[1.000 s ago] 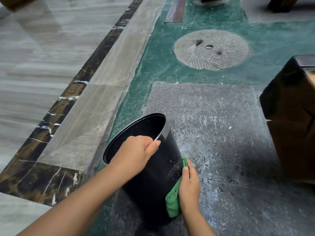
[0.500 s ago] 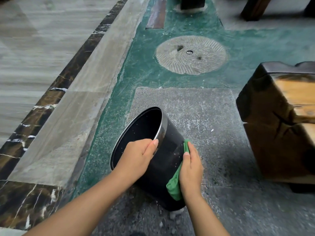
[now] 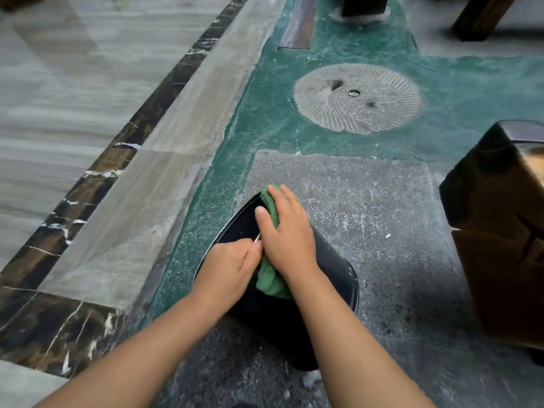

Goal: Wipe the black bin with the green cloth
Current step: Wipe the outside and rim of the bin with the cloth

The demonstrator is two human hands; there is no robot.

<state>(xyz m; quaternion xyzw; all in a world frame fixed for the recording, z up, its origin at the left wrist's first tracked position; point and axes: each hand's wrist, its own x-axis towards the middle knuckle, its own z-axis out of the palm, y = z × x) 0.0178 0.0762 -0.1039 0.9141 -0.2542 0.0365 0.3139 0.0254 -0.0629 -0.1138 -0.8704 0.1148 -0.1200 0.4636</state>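
The black bin stands tilted on the grey stone floor, its open mouth facing up and away to the left. My left hand grips the near part of its rim. My right hand lies flat on top of the bin's upper side and presses the green cloth against it. The cloth runs under my palm, one end poking out past my fingertips at the rim, the other bunched below my wrist. Both hands hide most of the rim and opening.
A dark wooden block stands close on the right. A round grooved stone is set in the green floor strip ahead. Dark wooden legs are at the top. Marble tiles with a brown border lie to the left.
My right hand slid the green cloth from the bin's right side up onto its top, reaching the rim. My left hand kept its grip on the rim. The view shifted forward.
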